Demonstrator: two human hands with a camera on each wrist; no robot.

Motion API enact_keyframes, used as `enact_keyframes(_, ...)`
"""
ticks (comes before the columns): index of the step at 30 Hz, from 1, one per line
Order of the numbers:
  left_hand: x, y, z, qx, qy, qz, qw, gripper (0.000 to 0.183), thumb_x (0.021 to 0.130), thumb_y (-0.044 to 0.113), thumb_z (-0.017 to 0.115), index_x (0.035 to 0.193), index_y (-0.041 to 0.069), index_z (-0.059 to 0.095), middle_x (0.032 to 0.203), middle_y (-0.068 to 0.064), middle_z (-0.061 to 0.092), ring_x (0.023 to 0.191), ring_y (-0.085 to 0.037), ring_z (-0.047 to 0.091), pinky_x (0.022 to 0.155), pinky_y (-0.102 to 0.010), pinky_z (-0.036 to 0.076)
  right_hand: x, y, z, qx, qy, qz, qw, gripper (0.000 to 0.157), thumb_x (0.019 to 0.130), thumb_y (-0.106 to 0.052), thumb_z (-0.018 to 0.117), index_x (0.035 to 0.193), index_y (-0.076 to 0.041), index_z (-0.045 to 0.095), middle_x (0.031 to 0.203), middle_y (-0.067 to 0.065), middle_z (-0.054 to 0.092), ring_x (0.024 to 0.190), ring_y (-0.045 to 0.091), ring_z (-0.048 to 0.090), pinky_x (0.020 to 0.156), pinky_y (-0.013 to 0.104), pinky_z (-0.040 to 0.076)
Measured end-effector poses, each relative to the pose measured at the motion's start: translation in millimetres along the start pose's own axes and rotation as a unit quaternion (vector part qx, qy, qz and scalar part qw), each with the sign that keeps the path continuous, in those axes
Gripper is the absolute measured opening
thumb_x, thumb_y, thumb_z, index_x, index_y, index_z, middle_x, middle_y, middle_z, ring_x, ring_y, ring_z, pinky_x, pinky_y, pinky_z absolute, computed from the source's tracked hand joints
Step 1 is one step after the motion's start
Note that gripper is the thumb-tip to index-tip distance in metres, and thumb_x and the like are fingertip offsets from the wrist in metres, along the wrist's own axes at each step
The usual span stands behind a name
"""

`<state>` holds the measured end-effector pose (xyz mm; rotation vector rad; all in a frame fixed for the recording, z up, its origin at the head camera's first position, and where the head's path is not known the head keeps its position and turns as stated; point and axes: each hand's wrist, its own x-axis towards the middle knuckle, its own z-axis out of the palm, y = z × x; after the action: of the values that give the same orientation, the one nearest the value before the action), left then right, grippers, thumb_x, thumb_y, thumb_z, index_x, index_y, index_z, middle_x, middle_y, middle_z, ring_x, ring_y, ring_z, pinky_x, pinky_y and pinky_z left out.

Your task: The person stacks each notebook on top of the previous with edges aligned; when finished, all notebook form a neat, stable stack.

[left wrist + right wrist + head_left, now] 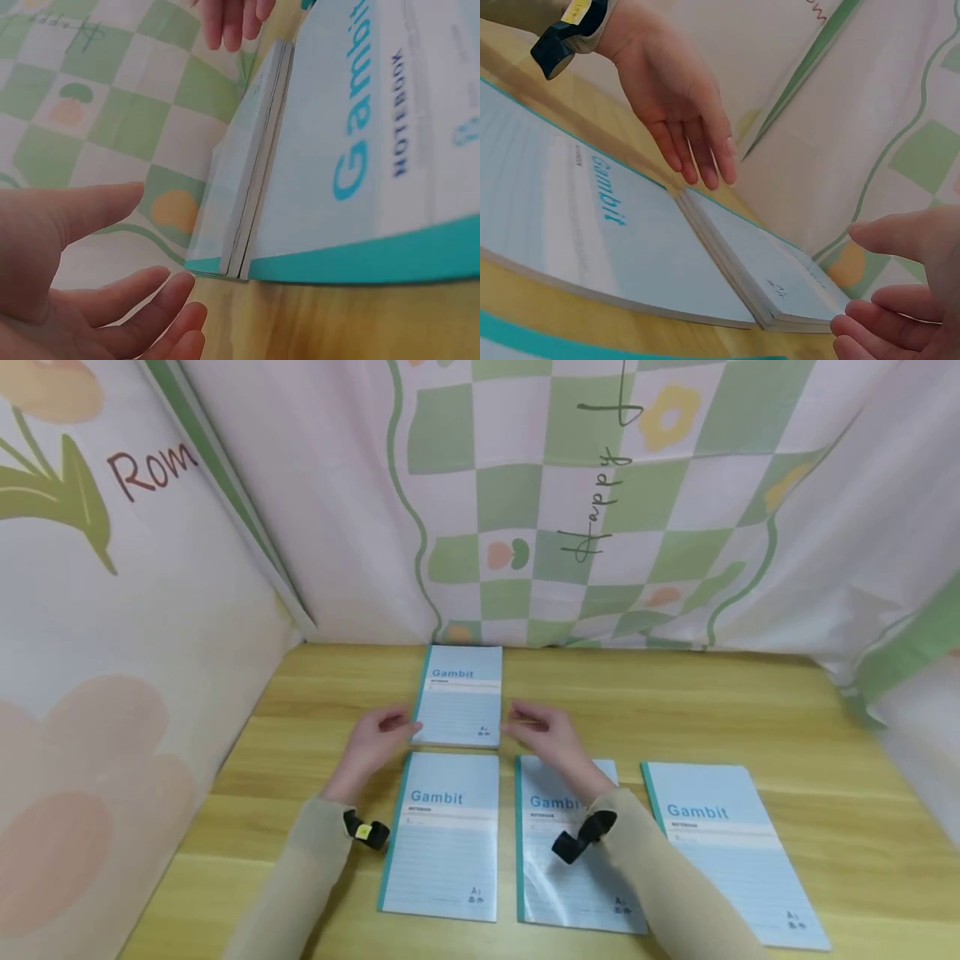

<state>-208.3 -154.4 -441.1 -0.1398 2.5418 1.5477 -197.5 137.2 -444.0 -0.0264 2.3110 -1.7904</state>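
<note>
A small stack of light-blue Gambit notebooks (pixel 459 706) lies at the far side of the table, its layered page edges (pixel 724 266) showing in the right wrist view. My left hand (pixel 372 743) is at the stack's left edge, the thumb tip overlapping its near left corner in the head view. On the other side, my right hand (pixel 551 739) hovers just off the stack's right edge. Both hands have loosely bent fingers with nothing between them, as the left wrist view shows of the left hand (pixel 97 292). Directly in front of the stack lies another Gambit notebook (pixel 442 852).
Two more Gambit notebooks lie to the right in the near row: the middle one (pixel 558 881), partly covered by my right forearm, and the right one (pixel 738 852). Behind the wooden table (pixel 675 710) hangs a checked curtain (pixel 510 502); a printed curtain (pixel 150 627) borders the left.
</note>
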Motion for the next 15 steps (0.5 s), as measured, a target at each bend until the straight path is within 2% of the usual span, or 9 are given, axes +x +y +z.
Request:
enact_keyframes(5,-14.3,-7.9,-5.3,0.012,-0.019,0.026,0.9994,0.056,0.097,0.027,0.072,0.142,-0.001,0.055,0.135,-0.019,0.061,0.124,-0.034,0.056,0.104,-0.048,0.048,-20,6,-1.1,-0.024,-0.012,-0.004,1.0,0.062,0.095,-0.03,0.074,0.148,-0.007,0.051,0.136,0.009,0.062,0.12,0.026,0.061,0.106,0.046,0.047)
enact_keyframes(11,-35.8,-23.9,-8.5,0.003,-0.021,0.024,0.9995,0.052,0.097,0.022,0.072,0.14,-0.004,0.056,0.132,-0.02,0.063,0.123,-0.034,0.059,0.105,-0.048,0.048,-44,15,3.4,-0.054,-0.03,0.004,0.998,0.056,0.093,-0.029,0.077,0.142,-0.008,0.059,0.127,0.005,0.068,0.112,0.021,0.066,0.099,0.042,0.053)
enact_keyframes(15,-53.0,-34.4,-9.7,0.001,-0.016,0.015,0.9998,0.05,0.096,0.022,0.073,0.137,-0.003,0.059,0.127,-0.016,0.067,0.118,-0.032,0.062,0.104,-0.048,0.049,-60,19,5.0,-0.054,-0.054,-0.002,0.997,0.055,0.094,-0.029,0.076,0.141,-0.007,0.06,0.125,0.007,0.07,0.11,0.021,0.067,0.095,0.04,0.055)
